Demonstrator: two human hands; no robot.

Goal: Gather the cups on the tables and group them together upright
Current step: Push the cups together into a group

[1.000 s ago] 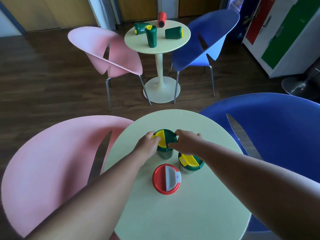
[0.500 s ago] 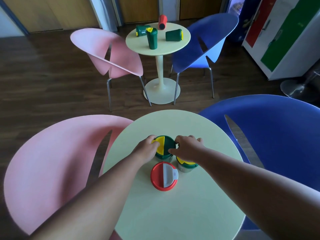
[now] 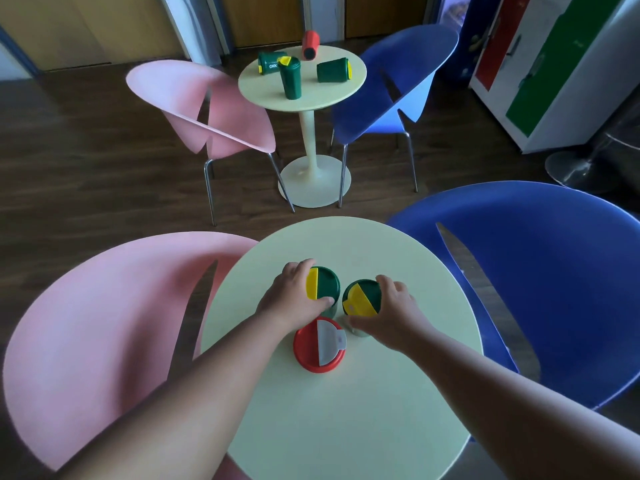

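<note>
- Green cups with yellow-and-green lids make up two of the three standing on the near table (image 3: pixel 398 393); the third is a red cup (image 3: pixel 320 344) with a red-and-white lid.
- The left hand (image 3: pixel 294 299) curls round the left green cup (image 3: pixel 323 287), fingers on its far side and thumb on the near edge of the lid.
- The right hand (image 3: pixel 394 313) grips the right green cup (image 3: pixel 362 297) in the same way, fingers over the far rim and thumb at the near side.
- All three near cups stand upright and sit close together in the middle of the table: the two green ones side by side with a thin gap, the red one just in front of them, near or touching the left green cup.
- Judged from this, the near group is close to finished; what seems left here is a small nudge to close the gap and then letting go.
- The far table (image 3: pixel 332 95) carries four more cups, and that part looks untouched.
- One tall green cup (image 3: pixel 290 79) stands upright there.
- Two other green cups lie on their sides: one behind it with white lettering (image 3: pixel 270 62), and one to the right (image 3: pixel 333 70).
- A red cup on its side (image 3: pixel 310 45) lies at the back edge.
- So roughly half of the job appears done: three cups grouped, four still scattered, three of those needing to be stood up.
- Whether the far cups are meant to join the near group or form their own cannot be told from the view.
- Pink chairs and blue chairs flank both tables.
</note>
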